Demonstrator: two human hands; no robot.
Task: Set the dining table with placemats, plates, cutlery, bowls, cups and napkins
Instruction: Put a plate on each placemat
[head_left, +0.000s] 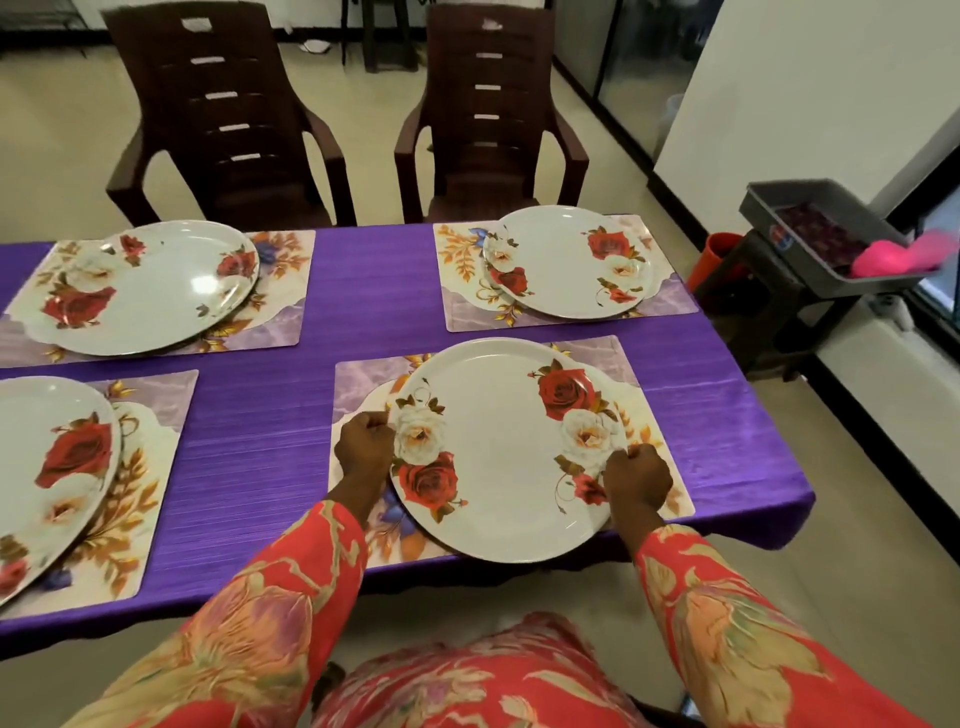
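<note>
Near-right plate (498, 457) sits on the near-right placemat (647, 374), w/ its near edge reaching about to the table edge. My left hand (363, 449) grips the plate's left rim, fingers curled round it by the white rose. My right hand (638, 475) grips the right rim the same way, fingers curled, knuckles up. Plate looks flat on the mat, though I can't tell if it's fully down or a touch lifted. Both my sleeves (270, 597) are red floral.

3 other settings on the purple tablecloth (311, 405), each w/ a rose-print plate on a floral mat: far-right plate (566, 260) on the far-right placemat (457, 306), far-left plate (150, 291) on the far-left placemat (283, 291), near-left plate (47, 467) on the near-left placemat (145, 467), partly cut off by the frame's left edge. The mats lie well apart from each other, tablecloth showing between.

Beyond the far edge: 2 dark brown plastic chairs, left chair (223, 119) & right chair (488, 114), both facing the table. Off the right end of the table, a dark tray (810, 218) on a dark stand holds smth dark red & a pink item (893, 260), blurred. Red bucket (719, 254) on the floor beside the stand.
</note>
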